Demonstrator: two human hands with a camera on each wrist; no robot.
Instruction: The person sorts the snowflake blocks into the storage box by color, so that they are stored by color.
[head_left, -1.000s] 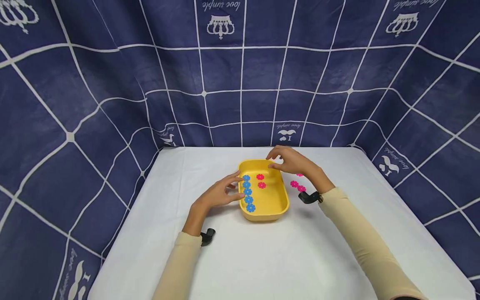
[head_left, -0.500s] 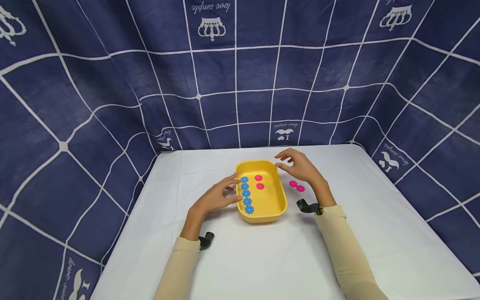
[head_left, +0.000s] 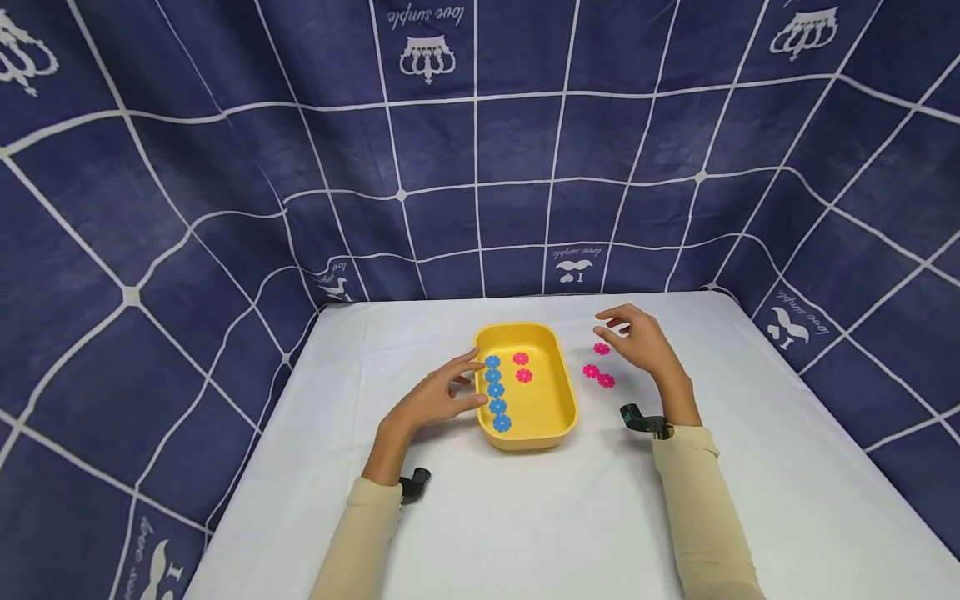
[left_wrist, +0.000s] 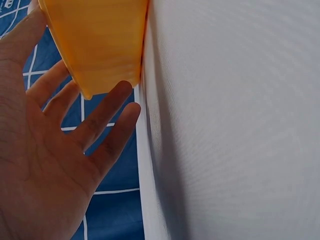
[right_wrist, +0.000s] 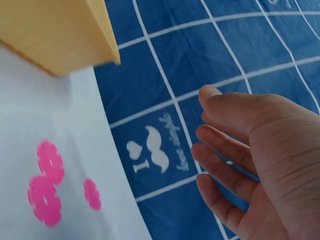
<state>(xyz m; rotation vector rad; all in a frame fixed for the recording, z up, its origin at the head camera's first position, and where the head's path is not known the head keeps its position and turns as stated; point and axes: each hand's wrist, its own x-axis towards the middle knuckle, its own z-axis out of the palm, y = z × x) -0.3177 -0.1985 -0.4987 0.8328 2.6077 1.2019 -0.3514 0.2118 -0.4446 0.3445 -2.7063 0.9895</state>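
Note:
A yellow tray (head_left: 551, 410) stands on the table. Along its left side runs a row of several blue flower-shaped pieces (head_left: 495, 390), and two pink flower-shaped pieces (head_left: 523, 376) lie inside near its far end. My left hand (head_left: 431, 393) rests at the tray's left rim, fingers spread and loosely bent; in the left wrist view they lie along the tray's outer wall (left_wrist: 100, 40). To the tray's right, my right hand (head_left: 637, 340) hovers with nothing between thumb and fingers. Just below its thumb lies a single pink flower piece (head_left: 602, 349), also visible in the right wrist view.
Two touching pink flower pieces (head_left: 598, 376) lie between the tray and my right forearm. A white cloth (head_left: 525, 517) covers the table. Dark blue curtains (head_left: 510, 150) with white lines stand behind and at both sides.
My right hand has moved rightward from over the tray's far right corner to beside the single pink piece. My left hand has stayed at the rim.

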